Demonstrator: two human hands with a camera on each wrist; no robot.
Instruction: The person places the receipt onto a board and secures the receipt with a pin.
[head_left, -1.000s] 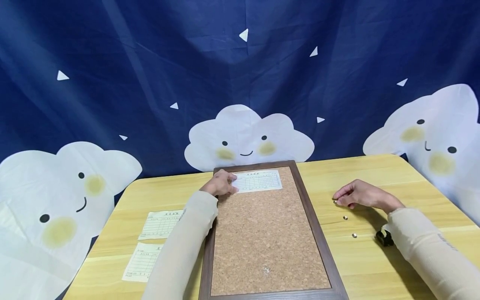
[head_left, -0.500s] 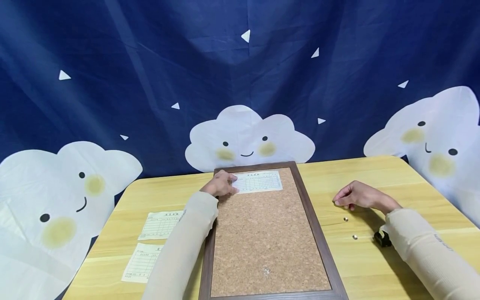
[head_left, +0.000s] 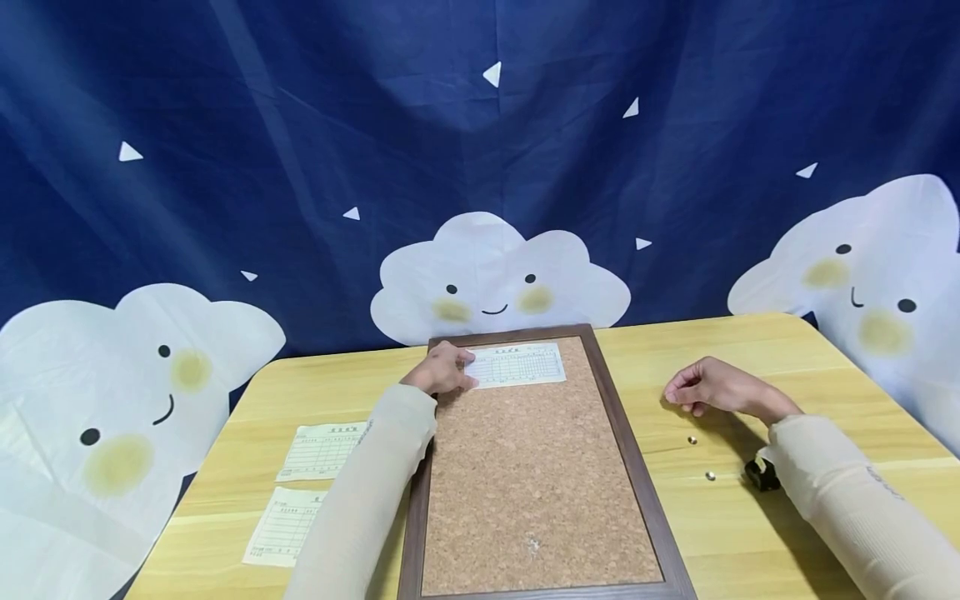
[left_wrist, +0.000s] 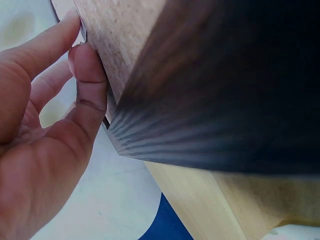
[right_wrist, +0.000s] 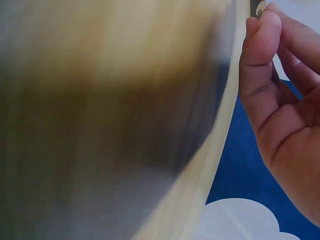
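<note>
In the head view my left hand [head_left: 442,368] rests on the upper left of a framed corkboard [head_left: 540,475]. Its thumb and fingers, spread apart, press the left end of a printed paper slip [head_left: 517,365] lying along the board's top. To the right, just over the table, my right hand [head_left: 716,387] pinches a small metal thumbtack [right_wrist: 261,8] between thumb and forefinger, visible in the right wrist view. Closer to me, a thumbtack [head_left: 692,440] and a second thumbtack [head_left: 710,476] lie on the wood. The left wrist view shows my left thumb [left_wrist: 90,65] against the board.
Two more printed slips, an upper slip [head_left: 318,452] and a lower slip [head_left: 285,525], lie left of the board, partly behind my left sleeve. A small black device [head_left: 761,475] sits at my right cuff. Behind the table [head_left: 750,542] hangs a blue cloud-printed curtain [head_left: 480,125].
My right hand has taken the farthest thumbtack from the table between its fingertips and lifted it slightly. The left hand stays on the slip.
</note>
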